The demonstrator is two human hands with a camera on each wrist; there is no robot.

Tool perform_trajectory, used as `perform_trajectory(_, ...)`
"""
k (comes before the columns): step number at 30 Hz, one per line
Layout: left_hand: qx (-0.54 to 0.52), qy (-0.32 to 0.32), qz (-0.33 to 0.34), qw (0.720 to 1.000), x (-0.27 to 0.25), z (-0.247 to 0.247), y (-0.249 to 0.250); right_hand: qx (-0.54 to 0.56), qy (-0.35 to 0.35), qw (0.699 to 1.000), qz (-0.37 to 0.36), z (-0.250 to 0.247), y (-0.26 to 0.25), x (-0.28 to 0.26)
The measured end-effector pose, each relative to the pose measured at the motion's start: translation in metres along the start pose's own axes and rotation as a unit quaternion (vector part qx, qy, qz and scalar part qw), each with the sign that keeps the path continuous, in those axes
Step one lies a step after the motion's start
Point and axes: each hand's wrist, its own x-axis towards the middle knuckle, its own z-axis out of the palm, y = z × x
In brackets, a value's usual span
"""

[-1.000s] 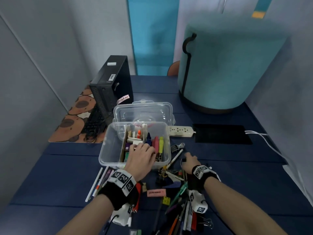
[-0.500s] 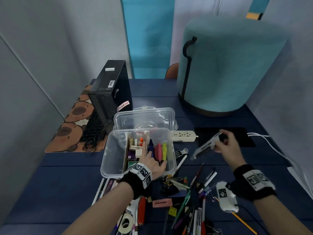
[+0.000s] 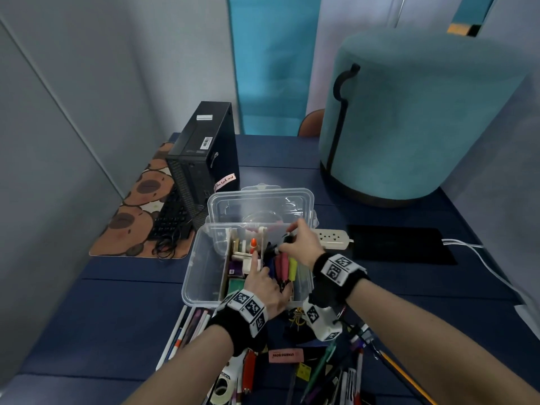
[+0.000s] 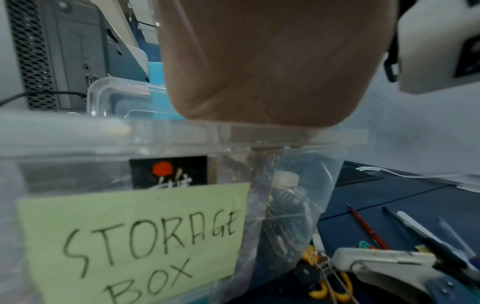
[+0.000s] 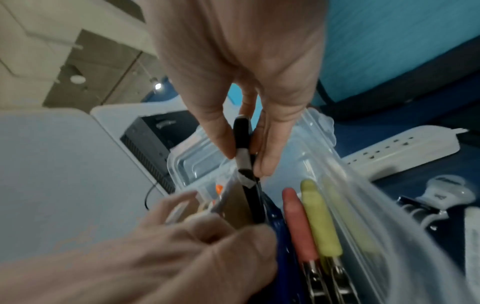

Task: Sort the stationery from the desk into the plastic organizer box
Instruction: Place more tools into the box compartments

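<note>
Back from 3 o'clock, the right hand [image 3: 304, 244] now pinches a black pen [image 5: 246, 174] over the organizer box [image 3: 201, 276], beside pink and yellow markers [image 5: 311, 222]. Left hand [image 3: 266, 285] rests spread at its 6 o'clock rim; loose stationery [image 3: 336, 369] crowds the counter [image 3: 102, 317].

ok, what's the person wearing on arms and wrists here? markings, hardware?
Forearms are bare, no sleeves. Each wrist carries a black wristband, left wristband and right wristband, faced with white panels printed with black square fiducial tags. A white camera housing, also tagged, hangs under the right wrist. No rings or watch visible.
</note>
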Motion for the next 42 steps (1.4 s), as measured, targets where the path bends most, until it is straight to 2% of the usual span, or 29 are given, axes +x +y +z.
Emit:
perform_trajectory(3, 0.0, -0.007, 0.021, 1.0, -0.003, -0.001, -0.002, -0.078, -0.029, 0.996, -0.03, 0.007, -0.006, 0.005)
perform_trajectory(8, -0.06, 0.035, 0.031, 0.997, -0.027, -0.016, -0.024, -0.171, -0.156, 0.971, -0.057, 0.014, -0.01, -0.002)
perform_trajectory(10, -0.104, 0.05, 0.012, 0.993, -0.044, -0.027, -0.039, -0.192, -0.19, 0.961, -0.059, 0.021, -0.005, -0.005)
perform_trajectory(15, -0.164, 0.148, -0.085, 0.972, -0.052, -0.032, -0.062, -0.248, -0.275, 0.928, -0.044, 0.017, 0.0, -0.008)
perform_trajectory(17, -0.211, 0.184, -0.083, 0.956, -0.043, -0.03, -0.057, -0.281, -0.324, 0.903, -0.037, 0.016, 0.002, -0.011)
perform_trajectory(18, -0.22, 0.183, -0.074, 0.955, -0.037, -0.029, -0.053, -0.304, -0.335, 0.891, -0.042, 0.017, 0.003, -0.014)
perform_trajectory(20, -0.21, 0.149, -0.049, 0.965, -0.024, -0.024, -0.045, -0.337, -0.334, 0.879, -0.056, 0.02, 0.004, -0.018)
perform_trajectory(22, -0.171, 0.108, -0.034, 0.979, -0.014, -0.022, -0.041, -0.344, -0.326, 0.879, -0.059, 0.02, 0.005, -0.018)
perform_trajectory(26, -0.079, 0.064, -0.005, 0.995, -0.006, -0.025, -0.038, -0.28, -0.298, 0.912, -0.032, 0.009, 0.009, -0.012)
perform_trajectory(29, 0.013, 0.033, 0.012, 0.999, 0.0, -0.024, -0.036, -0.244, -0.247, 0.938, -0.007, -0.006, 0.01, -0.007)
perform_trajectory(32, 0.048, 0.026, 0.007, 0.999, 0.007, -0.021, -0.033, -0.161, -0.179, 0.97, 0.0, -0.024, 0.01, -0.008)
perform_trajectory(36, 0.08, 0.014, 0.006, 0.997, 0.015, -0.019, -0.031, -0.072, -0.145, 0.987, -0.012, -0.043, 0.016, -0.021)
perform_trajectory(40, 0.044, 0.049, 0.004, 0.998, 0.012, -0.016, -0.032, -0.023, -0.125, 0.992, -0.009, -0.057, 0.027, -0.037)
perform_trajectory(42, 0.01, 0.088, -0.008, 0.996, 0.002, -0.023, -0.03, 0.02, -0.101, 0.995, -0.001, -0.061, 0.034, -0.045)
